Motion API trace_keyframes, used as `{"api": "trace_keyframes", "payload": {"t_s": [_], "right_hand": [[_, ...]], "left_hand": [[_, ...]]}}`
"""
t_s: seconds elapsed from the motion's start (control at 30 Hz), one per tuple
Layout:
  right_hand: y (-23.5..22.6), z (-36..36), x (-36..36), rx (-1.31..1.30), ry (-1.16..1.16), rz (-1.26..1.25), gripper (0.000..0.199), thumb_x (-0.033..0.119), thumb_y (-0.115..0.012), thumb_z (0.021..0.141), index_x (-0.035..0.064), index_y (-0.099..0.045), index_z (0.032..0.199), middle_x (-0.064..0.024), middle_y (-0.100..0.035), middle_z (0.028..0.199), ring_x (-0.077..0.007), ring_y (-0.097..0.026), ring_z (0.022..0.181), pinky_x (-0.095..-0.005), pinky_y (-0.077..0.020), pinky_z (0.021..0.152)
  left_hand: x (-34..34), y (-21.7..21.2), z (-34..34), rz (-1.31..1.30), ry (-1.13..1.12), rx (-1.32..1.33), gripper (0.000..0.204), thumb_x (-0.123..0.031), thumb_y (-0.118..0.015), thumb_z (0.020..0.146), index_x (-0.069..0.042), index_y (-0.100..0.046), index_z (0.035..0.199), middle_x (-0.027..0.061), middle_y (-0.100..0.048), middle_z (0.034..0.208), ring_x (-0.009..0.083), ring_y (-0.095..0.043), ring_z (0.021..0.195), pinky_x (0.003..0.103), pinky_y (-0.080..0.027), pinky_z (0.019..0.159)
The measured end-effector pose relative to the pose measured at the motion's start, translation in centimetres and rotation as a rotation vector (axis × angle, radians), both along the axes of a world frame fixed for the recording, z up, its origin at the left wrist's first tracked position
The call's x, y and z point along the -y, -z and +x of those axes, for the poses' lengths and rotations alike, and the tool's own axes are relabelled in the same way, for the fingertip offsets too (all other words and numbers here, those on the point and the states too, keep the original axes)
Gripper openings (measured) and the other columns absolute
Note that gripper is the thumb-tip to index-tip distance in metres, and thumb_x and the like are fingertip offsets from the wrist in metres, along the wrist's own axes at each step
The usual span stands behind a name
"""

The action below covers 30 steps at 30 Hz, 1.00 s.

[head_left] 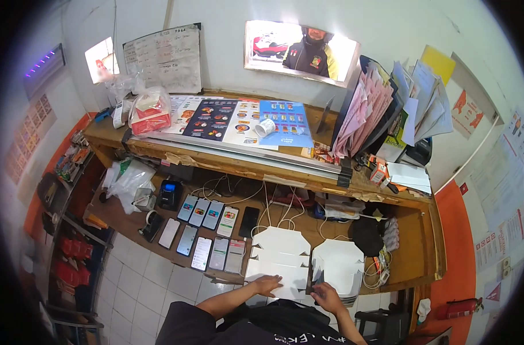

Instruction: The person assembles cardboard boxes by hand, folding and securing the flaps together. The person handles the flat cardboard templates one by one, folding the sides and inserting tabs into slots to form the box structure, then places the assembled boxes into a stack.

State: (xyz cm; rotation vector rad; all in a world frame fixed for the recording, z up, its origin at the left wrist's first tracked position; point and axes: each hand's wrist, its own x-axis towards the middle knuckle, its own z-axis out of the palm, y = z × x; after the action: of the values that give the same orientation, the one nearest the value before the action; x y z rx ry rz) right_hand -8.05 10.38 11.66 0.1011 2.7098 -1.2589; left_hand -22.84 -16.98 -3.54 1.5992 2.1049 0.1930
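Observation:
A flat white die-cut cardboard box blank (278, 259) with notched edges lies in front of me at the near edge of the lower shelf. My left hand (266, 285) rests on its near left part, fingers stretched out. My right hand (326, 296) is closed at the blank's near right corner, its fingers curled on a dark-edged flap. Beside it, to the right, lies a stack of similar white blanks (338, 261).
Several phones (201, 253) lie in rows to the left, near a card terminal (170, 194) and tape dispenser (151, 225). White cables run behind the blanks. Above, the wooden counter (233, 154) holds menus, a bagged red box (151, 112) and paper folders (368, 109). A person (313, 52) stands beyond the window.

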Motion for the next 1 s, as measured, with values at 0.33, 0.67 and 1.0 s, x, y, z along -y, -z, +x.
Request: {"api": "trace_keyframes", "payload": {"t_s": [0.33, 0.67, 1.0], "right_hand": [[4.8, -1.6, 3.9, 0.512, 0.133, -0.368, 0.043, 0.024, -0.067, 0.1, 0.001, -0.058, 0.135, -0.0137, -0.067, 0.124, -0.0204, -0.066, 0.107, -0.0356, -0.0535, 0.098], [-7.9, -11.4, 12.5, -0.433, 0.223, -0.145, 0.062, -0.003, -0.053, 0.09, 0.0044, -0.041, 0.151, -0.0257, -0.045, 0.149, -0.0399, -0.045, 0.139, -0.0434, -0.0394, 0.113], [-15.8, -10.5, 14.6, -0.517, 0.107, -0.568, 0.055, -0.017, -0.043, 0.081, 0.0034, -0.061, 0.129, -0.0234, -0.054, 0.145, -0.0366, -0.056, 0.131, -0.0429, -0.0366, 0.116]], "left_hand": [[1.2, -12.6, -2.9, 0.313, -0.42, 0.182, 0.033, -0.011, -0.046, 0.099, -0.003, -0.062, 0.127, 0.0243, -0.071, 0.11, 0.0434, -0.068, 0.101, 0.051, -0.054, 0.088], [1.8, -18.9, -2.9, 1.052, -0.584, 1.254, 0.043, -0.024, -0.055, 0.107, -0.006, -0.049, 0.146, 0.014, -0.05, 0.151, 0.0295, -0.063, 0.123, 0.044, -0.051, 0.105], [4.6, -23.5, -6.3, 1.329, -0.749, 1.759, 0.037, 0.001, -0.058, 0.1, -0.008, -0.055, 0.135, 0.0071, -0.066, 0.126, 0.0178, -0.068, 0.11, 0.035, -0.058, 0.097]]}}
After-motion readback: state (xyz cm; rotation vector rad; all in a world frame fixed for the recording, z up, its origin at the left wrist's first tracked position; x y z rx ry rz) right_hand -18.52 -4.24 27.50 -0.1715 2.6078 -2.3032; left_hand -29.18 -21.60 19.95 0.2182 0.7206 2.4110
